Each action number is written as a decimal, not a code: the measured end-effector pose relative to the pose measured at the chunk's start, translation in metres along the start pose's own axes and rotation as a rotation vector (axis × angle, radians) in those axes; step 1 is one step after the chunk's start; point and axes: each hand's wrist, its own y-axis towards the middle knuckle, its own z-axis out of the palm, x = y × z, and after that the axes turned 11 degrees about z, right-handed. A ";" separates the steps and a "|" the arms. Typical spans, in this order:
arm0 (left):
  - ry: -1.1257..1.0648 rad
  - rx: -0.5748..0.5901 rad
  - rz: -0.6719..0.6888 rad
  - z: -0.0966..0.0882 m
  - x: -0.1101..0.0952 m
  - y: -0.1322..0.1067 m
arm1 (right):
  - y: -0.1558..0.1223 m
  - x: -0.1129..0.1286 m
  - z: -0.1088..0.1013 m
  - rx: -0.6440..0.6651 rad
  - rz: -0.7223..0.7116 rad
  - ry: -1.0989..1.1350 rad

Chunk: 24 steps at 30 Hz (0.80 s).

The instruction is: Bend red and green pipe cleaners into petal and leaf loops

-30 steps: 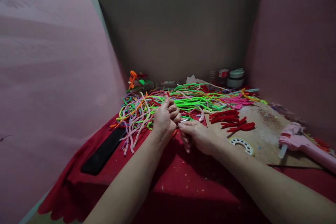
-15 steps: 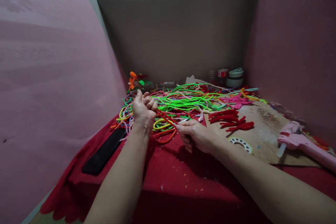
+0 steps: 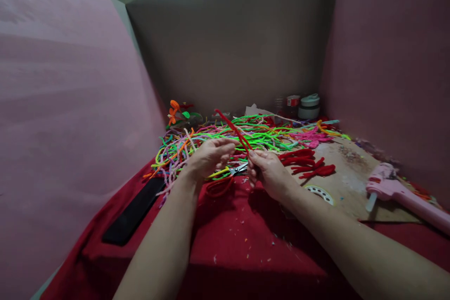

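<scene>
My right hand (image 3: 265,168) pinches a red pipe cleaner (image 3: 230,125), whose free length slants up and to the left. Close to the fingertips it looks doubled. My left hand (image 3: 213,157) is beside it with fingers loosely stretched toward it and apart, apparently holding nothing. Below and between the hands lie scissors (image 3: 236,170) with a yellow handle, their blades partly hidden by my right hand. Behind both hands spreads a heap of pipe cleaners (image 3: 260,140), mostly green, with pink, orange and purple ones.
Bundled red pipe cleaners (image 3: 298,157) lie on a brown board (image 3: 346,187), with a white tape roll (image 3: 319,193) and a pink glue gun (image 3: 383,183). A black flat object (image 3: 133,213) is at left on the red cloth (image 3: 225,243). Orange flowers (image 3: 173,110) and a lidded container (image 3: 309,105) stand behind.
My left hand has let go of the red pipe cleaner and come down toward the right. The freed end now points up, still in my right hand. The scissors show more clearly.
</scene>
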 end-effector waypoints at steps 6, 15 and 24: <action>0.008 0.146 0.038 0.026 0.025 -0.003 | 0.001 -0.004 -0.002 0.009 0.121 -0.066; -0.056 0.161 0.074 0.017 0.020 0.000 | 0.003 -0.003 -0.005 0.109 0.191 -0.038; -0.016 0.131 0.126 0.014 0.018 -0.001 | 0.003 0.000 -0.006 0.217 0.370 0.273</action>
